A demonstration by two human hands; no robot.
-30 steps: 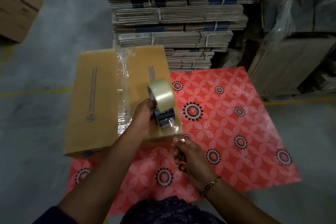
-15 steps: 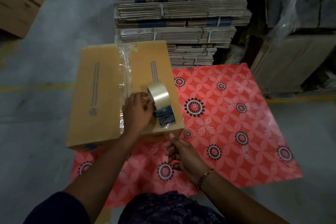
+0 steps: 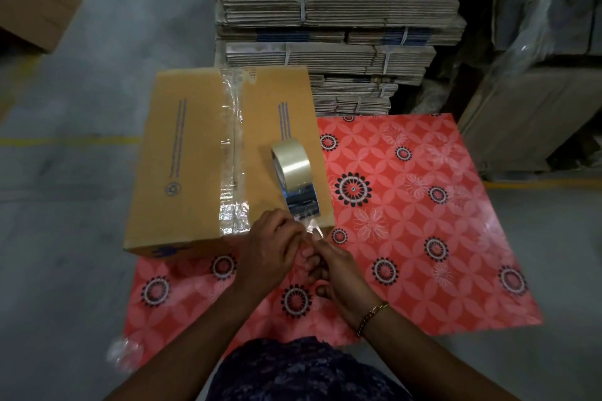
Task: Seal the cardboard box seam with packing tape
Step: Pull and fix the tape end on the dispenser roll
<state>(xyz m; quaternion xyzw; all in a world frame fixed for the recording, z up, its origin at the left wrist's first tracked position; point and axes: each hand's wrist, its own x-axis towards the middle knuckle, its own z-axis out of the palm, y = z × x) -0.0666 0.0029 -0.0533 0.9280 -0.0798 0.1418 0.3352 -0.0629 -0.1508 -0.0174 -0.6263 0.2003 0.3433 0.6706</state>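
The box (image 3: 202, 166) sits on the red mat (image 3: 423, 205), its middle seam already covered by clear tape (image 3: 232, 159). The tape roll (image 3: 293, 169) rests on the box. Left hand (image 3: 270, 257) and right hand (image 3: 338, 273) pinch the loose tape end (image 3: 314, 228), likely tearing it off.

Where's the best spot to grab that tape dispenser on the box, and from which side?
Probably the near, lower end of the tape dispenser, the shiny metal body below the roll, coming from the person's side. The roll stands on edge at the far end, the dispenser rests on the box by its right edge, and both hands, left hand and right hand, already meet at that near end.
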